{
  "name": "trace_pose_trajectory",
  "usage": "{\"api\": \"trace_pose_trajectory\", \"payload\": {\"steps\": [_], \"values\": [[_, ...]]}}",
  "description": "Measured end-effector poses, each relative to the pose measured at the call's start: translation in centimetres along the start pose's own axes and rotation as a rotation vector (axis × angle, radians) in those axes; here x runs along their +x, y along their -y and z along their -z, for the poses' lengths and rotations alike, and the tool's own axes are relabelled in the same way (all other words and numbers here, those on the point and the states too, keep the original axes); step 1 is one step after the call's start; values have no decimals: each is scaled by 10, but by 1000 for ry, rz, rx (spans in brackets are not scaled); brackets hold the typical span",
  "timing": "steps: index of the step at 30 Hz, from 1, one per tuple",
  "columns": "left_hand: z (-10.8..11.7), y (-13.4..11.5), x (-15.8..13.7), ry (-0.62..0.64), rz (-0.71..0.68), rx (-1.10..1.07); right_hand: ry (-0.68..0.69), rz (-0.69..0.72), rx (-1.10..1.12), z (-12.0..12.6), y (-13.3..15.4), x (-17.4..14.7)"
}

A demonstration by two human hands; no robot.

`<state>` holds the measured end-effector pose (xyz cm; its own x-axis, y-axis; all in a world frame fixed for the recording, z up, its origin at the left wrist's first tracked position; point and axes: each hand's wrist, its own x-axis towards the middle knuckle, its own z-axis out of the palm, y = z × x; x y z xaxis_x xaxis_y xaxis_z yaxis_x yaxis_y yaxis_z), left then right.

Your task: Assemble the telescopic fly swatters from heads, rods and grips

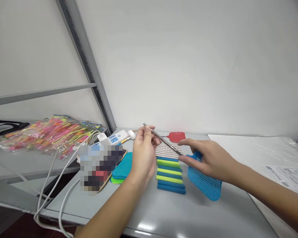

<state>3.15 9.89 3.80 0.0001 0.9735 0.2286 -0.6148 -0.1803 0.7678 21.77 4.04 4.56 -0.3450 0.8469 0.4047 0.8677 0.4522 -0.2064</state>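
My left hand (144, 150) pinches a thin metal rod (167, 142), which slants down to the right. My right hand (207, 158) grips a blue perforated fly swatter head (206, 181) by its narrow end, with the mesh hanging below the fingers. The rod's lower end lies at the right thumb, close to the swatter's neck; whether the two are joined I cannot tell. Beneath the hands, several metal rods (167, 151) lie in a row. In front of them are several blue and yellow-green tubes (170, 178). Teal swatter heads (123, 167) are stacked left of my left wrist.
A red swatter (176, 137) lies by the wall. At the left are a power strip (115, 137), white cables (62, 165), a blurred-out phone-like object (103, 170) and a pile of bagged colourful items (57, 132). White plastic wrapping (258, 152) covers the right side.
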Motion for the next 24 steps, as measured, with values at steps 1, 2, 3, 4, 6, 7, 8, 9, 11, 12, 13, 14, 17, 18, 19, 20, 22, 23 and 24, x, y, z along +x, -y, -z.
{"api": "trace_pose_trajectory", "payload": {"steps": [1, 2, 3, 4, 6, 7, 8, 9, 11, 12, 13, 14, 17, 18, 19, 20, 22, 23, 24], "values": [[2, 6, -2, -10, 29, -3, 29, 7, 4, -3, -3, 5], [4, 12, -4, -19, 64, -10, 54, 25, -6, -6, -7, 10], [7, 19, -5, -25, 106, -22, 79, 43, -26, -10, -11, 13], [9, 26, -7, -29, 149, -37, 111, 60, -47, -15, -16, 16], [15, 38, -10, -55, 238, -60, 179, 86, -88, -22, -27, 23], [17, 43, -11, -79, 288, -58, 215, 96, -112, -25, -33, 26], [20, 47, -12, -104, 337, -39, 255, 105, -141, -27, -40, 31], [22, 49, -14, -120, 383, 0, 294, 114, -175, -29, -47, 36], [28, 50, -18, -46, 459, 166, 360, 120, -251, -34, -61, 50], [31, 49, -20, 54, 453, 297, 388, 121, -287, -36, -68, 58], [35, 49, -23, 190, 395, 447, 413, 121, -318, -40, -75, 66], [39, 49, -25, 358, 284, 604, 433, 123, -342, -44, -81, 74], [53, 63, -32, 820, -320, 999, 489, 148, -369, -59, -93, 96], [57, 71, -34, 901, -539, 1093, 505, 152, -368, -63, -94, 101], [61, 80, -36, 939, -703, 1197, 522, 151, -367, -67, -95, 106], [65, 89, -38, 916, -825, 1293, 541, 148, -368, -71, -95, 109], [71, 104, -41, 847, -985, 1430, 580, 137, -379, -76, -93, 115], [72, 108, -42, 802, -1030, 1470, 595, 134, -384, -77, -91, 117], [74, 111, -43, 768, -1056, 1498, 607, 132, -388, -78, -90, 118]]}}
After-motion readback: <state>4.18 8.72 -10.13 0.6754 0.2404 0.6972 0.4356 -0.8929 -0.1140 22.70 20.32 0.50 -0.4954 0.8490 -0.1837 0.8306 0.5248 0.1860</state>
